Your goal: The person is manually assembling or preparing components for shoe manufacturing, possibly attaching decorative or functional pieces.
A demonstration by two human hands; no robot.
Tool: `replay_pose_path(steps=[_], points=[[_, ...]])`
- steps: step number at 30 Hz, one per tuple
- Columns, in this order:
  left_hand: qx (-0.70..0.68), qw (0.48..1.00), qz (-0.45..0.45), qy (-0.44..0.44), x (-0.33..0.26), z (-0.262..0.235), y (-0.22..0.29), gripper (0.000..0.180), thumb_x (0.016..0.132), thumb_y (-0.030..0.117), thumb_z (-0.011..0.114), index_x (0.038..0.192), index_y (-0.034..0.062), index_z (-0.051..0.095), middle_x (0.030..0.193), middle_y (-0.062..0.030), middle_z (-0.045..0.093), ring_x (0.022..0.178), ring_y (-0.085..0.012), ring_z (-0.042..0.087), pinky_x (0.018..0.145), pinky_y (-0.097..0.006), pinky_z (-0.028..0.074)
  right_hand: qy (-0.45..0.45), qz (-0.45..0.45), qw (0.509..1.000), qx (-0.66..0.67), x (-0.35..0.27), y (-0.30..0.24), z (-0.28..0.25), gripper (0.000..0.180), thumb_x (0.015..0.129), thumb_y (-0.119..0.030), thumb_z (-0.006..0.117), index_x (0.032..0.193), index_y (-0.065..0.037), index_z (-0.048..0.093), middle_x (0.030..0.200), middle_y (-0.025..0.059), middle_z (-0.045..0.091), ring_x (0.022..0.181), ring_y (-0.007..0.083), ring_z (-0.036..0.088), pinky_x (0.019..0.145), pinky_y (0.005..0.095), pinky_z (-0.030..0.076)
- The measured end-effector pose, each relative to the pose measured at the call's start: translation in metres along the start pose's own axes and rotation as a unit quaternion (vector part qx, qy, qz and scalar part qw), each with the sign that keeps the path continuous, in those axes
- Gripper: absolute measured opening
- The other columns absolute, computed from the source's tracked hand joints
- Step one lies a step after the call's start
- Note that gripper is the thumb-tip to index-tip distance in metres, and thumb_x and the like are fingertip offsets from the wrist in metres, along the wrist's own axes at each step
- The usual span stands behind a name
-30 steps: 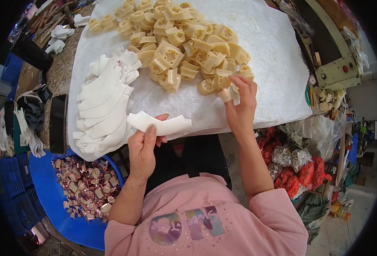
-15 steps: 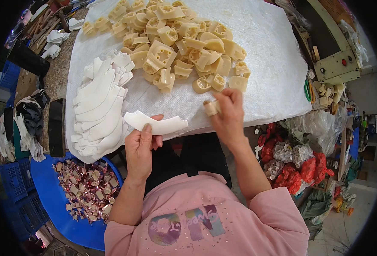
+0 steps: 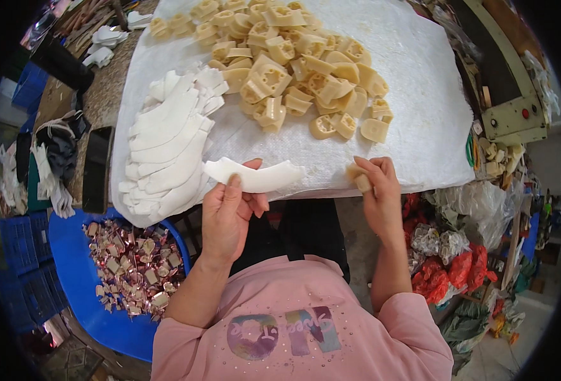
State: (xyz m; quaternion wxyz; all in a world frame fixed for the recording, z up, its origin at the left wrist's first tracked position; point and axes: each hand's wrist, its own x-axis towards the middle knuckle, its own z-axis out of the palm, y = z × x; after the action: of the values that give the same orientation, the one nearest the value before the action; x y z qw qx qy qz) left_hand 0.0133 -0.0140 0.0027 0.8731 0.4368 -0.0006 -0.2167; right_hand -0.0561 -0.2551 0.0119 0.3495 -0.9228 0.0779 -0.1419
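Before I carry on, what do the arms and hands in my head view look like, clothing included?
The left hand and right hand are both ungloved, with no watch or bracelet showing. Loose, plain pink fabric short sleeves leave the forearms bare. They belong to a pink shirt with a multicoloured chest print and small shiny dots.

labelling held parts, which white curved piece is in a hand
The white curved piece in the grip of the left hand: it alone is held, while similar pieces to its left lie overlapping on the white sheet.
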Motion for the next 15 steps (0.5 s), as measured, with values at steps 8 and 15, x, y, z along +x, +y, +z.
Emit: replay_pose_path(steps=[8, 15], points=[[0.065, 0.995, 0.077, 0.014, -0.010, 0.013, -0.002, 0.039, 0.098, 0.023, 0.038, 0.120, -0.0086, 0.048, 0.106, -0.0136, 0.058, 0.085, -0.0146, 0.057, 0.072, -0.027, 0.047, 0.067, -0.220, 0.921, 0.314, 0.012, -0.074, 0.039, 0.036, 0.073, -0.001, 0.070, 0.107, -0.004, 0.055, 0.094, 0.0142, 0.064, 0.084, 0.0254, 0.061, 0.073, 0.0318, 0.049], [0.010, 0.997, 0.068, -0.042, -0.024, 0.015, 0.008, 0.039, 0.099, 0.020, 0.036, 0.120, -0.0116, 0.046, 0.115, -0.0161, 0.056, 0.102, -0.0174, 0.057, 0.088, -0.030, 0.047, 0.130, -0.350, 0.895, 0.244, 0.018, -0.077, 0.075, 0.047, 0.066, 0.014, 0.060, 0.108, -0.005, 0.054, 0.100, 0.0132, 0.060, 0.084, 0.0298, 0.058, 0.071, 0.0361, 0.049]])
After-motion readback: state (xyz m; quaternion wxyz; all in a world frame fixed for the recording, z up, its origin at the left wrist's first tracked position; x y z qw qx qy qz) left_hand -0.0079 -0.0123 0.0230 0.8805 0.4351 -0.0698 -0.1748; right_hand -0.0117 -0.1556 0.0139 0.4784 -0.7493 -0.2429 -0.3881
